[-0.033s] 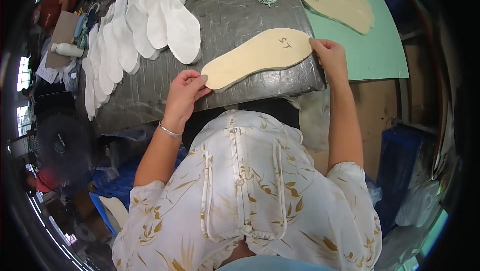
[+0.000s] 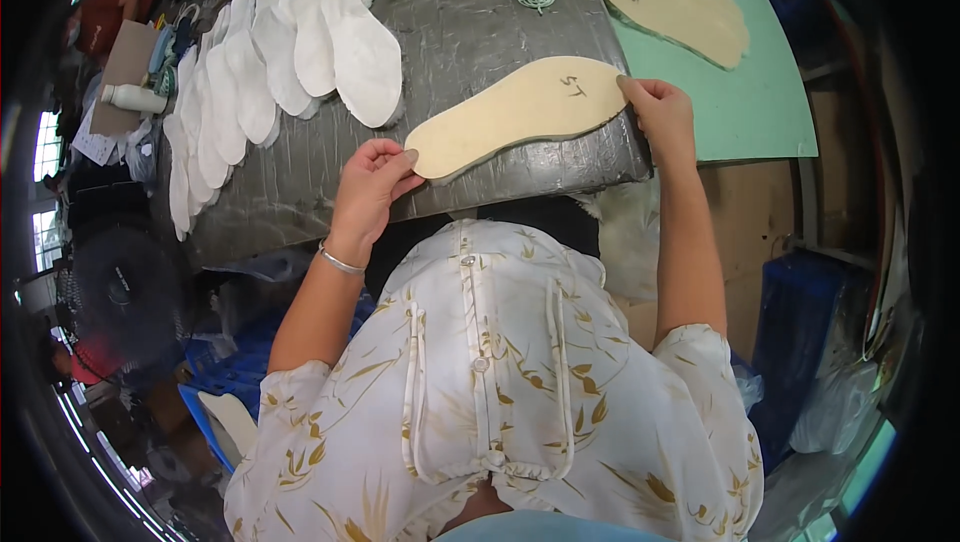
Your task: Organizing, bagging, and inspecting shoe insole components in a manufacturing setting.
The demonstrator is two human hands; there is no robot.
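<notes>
Head view: cream insole [image 2: 515,120] over dark table [image 2: 470,37]
Left hand [image 2: 372,187] pinches its left end; right hand [image 2: 661,120] pinches its right tip; white insoles [image 2: 365,60] lie leftward.

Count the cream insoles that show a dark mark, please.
2. One cream insole is held at its ends by the left hand and right hand; another marked insole is over the green board. Others may be hidden underneath.
</notes>
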